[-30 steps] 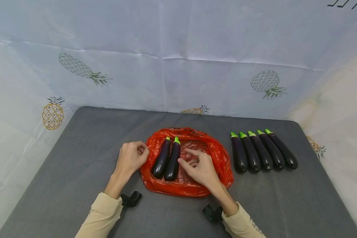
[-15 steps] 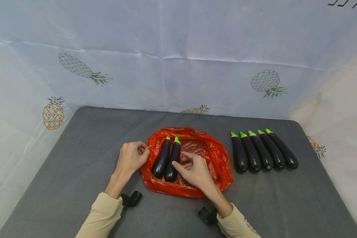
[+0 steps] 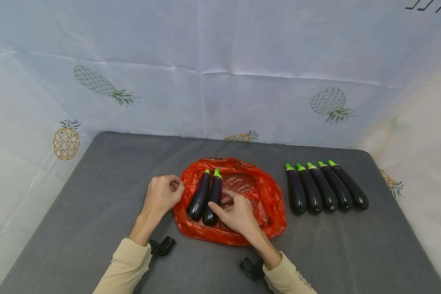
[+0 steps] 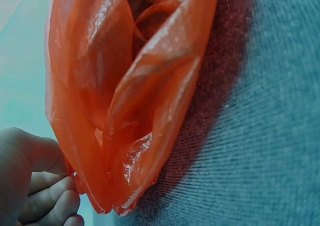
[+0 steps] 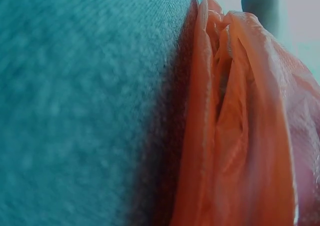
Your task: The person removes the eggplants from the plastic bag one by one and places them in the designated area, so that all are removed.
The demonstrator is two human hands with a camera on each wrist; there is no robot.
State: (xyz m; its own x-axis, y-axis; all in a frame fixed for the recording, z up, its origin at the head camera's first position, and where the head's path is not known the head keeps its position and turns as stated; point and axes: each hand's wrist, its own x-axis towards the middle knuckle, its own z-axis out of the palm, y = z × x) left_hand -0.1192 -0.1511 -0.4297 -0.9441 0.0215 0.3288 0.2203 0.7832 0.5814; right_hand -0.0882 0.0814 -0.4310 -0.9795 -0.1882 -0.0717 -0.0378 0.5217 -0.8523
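A red plastic bag [image 3: 275,196] lies spread with its mouth upward on the grey table. Inside its left part are two dark purple eggplants with green stem ends, a left one [image 3: 199,197] and a right one [image 3: 214,192], side by side. My left hand [image 3: 163,192] pinches the bag's left rim between thumb and curled fingers; the left wrist view shows this pinch on the bag [image 4: 150,85]. Over the bag, my right hand [image 3: 237,212] rests against the right eggplant, thumb at its lower side and fingers loosely bent. In the right wrist view the bag [image 5: 250,136] hides most of that hand.
Several more eggplants [image 3: 322,188] lie in a slanted row to the right of the bag. The grey table [image 3: 132,151] ends at a white cloth backdrop [image 3: 220,102] printed with pineapples. Each wrist carries a black camera mount, such as the left mount [image 3: 162,246].
My right hand has moved left and slightly down, its thumb coming over the right eggplant, which has shifted slightly left. The bag's right rim has drawn in a little. My left hand stays put.
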